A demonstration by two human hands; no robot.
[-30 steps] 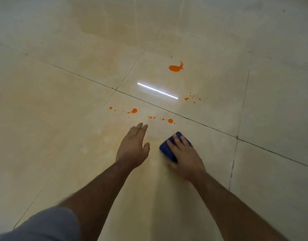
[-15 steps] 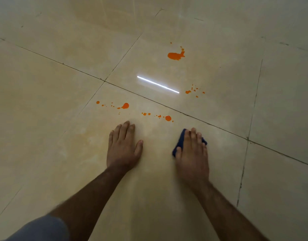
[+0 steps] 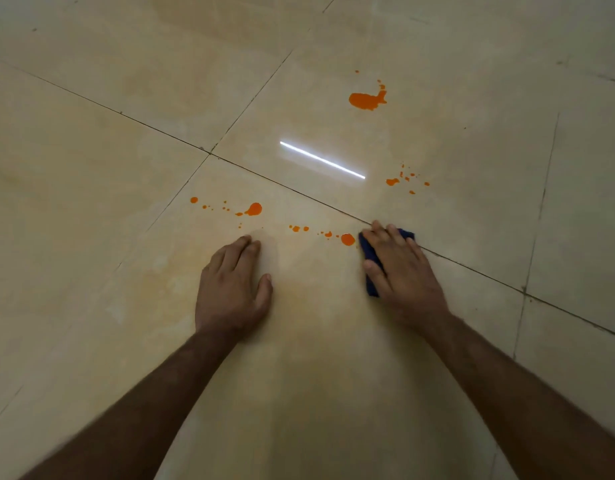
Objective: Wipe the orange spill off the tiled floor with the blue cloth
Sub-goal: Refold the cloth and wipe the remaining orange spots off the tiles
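My right hand [image 3: 401, 271] presses flat on the folded blue cloth [image 3: 368, 254], which shows at the hand's left edge and past the fingertips beside a grout line. An orange drop [image 3: 347, 239] lies just left of the cloth, touching or nearly touching it. More orange drops [image 3: 254, 209] trail to the left, a small spatter [image 3: 392, 181] sits beyond the grout line, and the largest orange puddle [image 3: 366, 99] lies farther away. My left hand [image 3: 231, 289] rests flat on the beige tiled floor [image 3: 91, 168], fingers together, holding nothing.
Dark grout lines [image 3: 299, 192] cross the glossy tiles. A bright strip of reflected light [image 3: 321, 160] lies between the near drops and the far puddle. Faint pale smears mark the tile left of my left hand.
My right hand has slid the cloth forward to the grout line, up against the nearest orange drop. My left hand has stayed planted on the floor.
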